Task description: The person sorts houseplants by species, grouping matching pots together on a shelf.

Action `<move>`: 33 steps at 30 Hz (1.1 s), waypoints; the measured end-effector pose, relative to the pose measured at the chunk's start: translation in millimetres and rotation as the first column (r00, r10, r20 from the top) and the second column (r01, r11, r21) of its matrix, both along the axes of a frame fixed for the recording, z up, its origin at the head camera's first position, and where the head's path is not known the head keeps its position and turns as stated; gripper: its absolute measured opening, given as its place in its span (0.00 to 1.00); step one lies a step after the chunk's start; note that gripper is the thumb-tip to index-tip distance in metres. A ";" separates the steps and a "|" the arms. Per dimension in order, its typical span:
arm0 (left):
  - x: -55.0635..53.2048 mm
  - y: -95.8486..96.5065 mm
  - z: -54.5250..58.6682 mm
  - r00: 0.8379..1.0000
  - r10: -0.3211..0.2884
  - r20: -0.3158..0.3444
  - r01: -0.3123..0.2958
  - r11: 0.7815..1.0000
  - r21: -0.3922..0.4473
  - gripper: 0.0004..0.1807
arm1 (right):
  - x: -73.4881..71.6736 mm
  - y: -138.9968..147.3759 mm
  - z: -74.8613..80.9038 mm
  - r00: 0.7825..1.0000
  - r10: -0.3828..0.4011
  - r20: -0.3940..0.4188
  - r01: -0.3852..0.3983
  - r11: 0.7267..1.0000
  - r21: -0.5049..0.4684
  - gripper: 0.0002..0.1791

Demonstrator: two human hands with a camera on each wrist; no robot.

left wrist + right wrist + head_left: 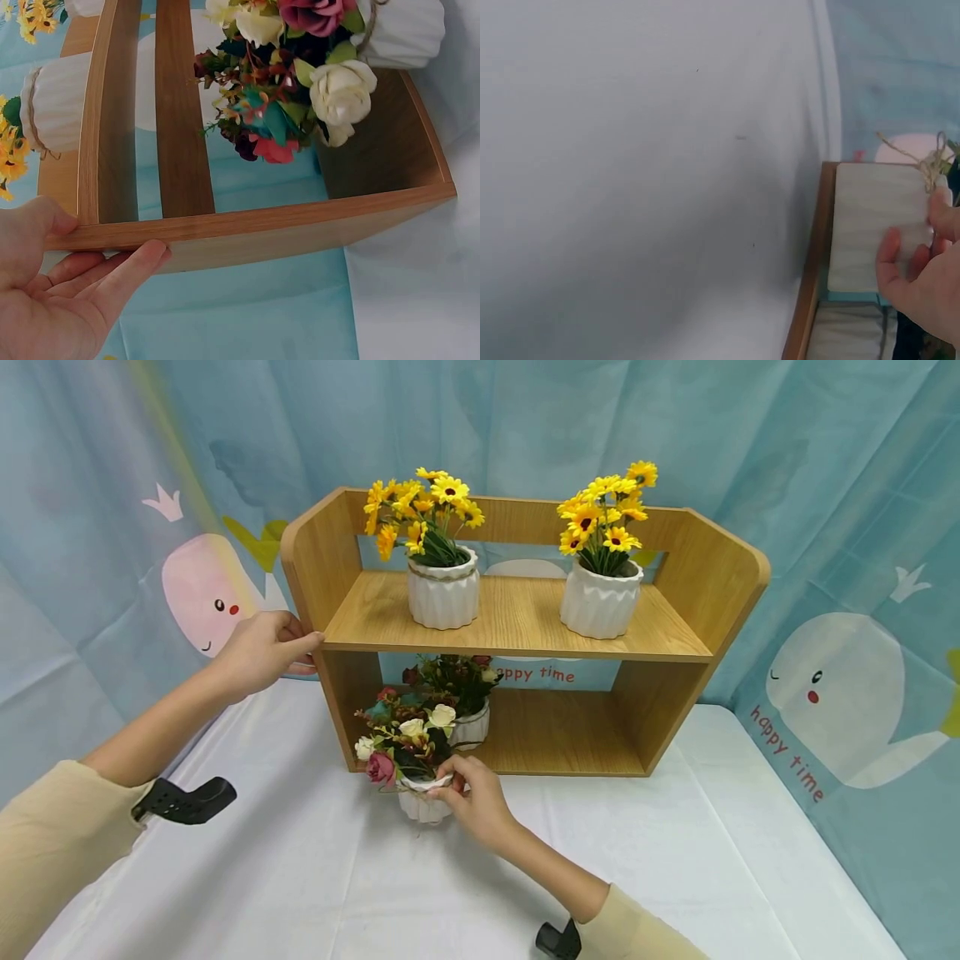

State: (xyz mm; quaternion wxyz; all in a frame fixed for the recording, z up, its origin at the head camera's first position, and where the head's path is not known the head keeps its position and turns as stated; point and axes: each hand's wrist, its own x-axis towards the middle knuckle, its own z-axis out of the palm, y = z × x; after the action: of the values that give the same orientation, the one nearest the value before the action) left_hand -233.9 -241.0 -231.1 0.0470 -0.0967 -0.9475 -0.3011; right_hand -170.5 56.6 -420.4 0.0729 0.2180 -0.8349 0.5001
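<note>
My left hand [262, 652] holds the front edge of the wooden shelf [517, 606] at its left side, level with the upper board. In the left wrist view, the thumb lies on one face of the side panel [285, 238] and the fingers on the other. Low in front of the shelf's left part, my right hand [480, 800] pinches the rim of a ribbed white flowerpot [423, 807] with pink and cream artificial roses. Twine is tied around this pot, as the right wrist view shows beside the thumb. Its flowers overlap a second rose pot [472, 728] on the lower board.
Two white pots of yellow artificial sunflowers, one left [444, 596] and one right [600, 603], stand on the upper board. A white cloth [300, 877] covers the table. Behind hangs a light blue curtain [540, 427] with cartoon whales.
</note>
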 end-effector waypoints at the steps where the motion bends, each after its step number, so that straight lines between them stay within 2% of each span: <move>1: 0.1 0.1 0.1 1.000 0.000 -0.001 0.000 1.000 0.001 0.26 | 0.6 2.1 0.4 1.000 -0.002 -0.002 0.002 1.000 0.000 0.09; 22: 0.6 -0.2 0.4 1.000 -0.012 0.012 0.011 1.000 0.018 0.24 | 22.8 47.7 5.3 0.999 -0.030 -0.031 0.029 0.999 -0.015 0.09; 33: 0.6 -0.3 0.3 1.000 -0.010 0.010 0.010 1.000 0.013 0.25 | 40.5 67.1 11.1 0.999 -0.028 0.017 0.029 0.998 -0.053 0.08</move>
State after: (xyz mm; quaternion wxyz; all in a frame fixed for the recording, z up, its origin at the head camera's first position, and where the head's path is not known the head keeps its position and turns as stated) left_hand -233.3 -241.3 -230.8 0.0411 -0.0996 -0.9452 -0.3081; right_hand -130.0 123.7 -409.4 0.0790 0.2001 -0.8249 0.5227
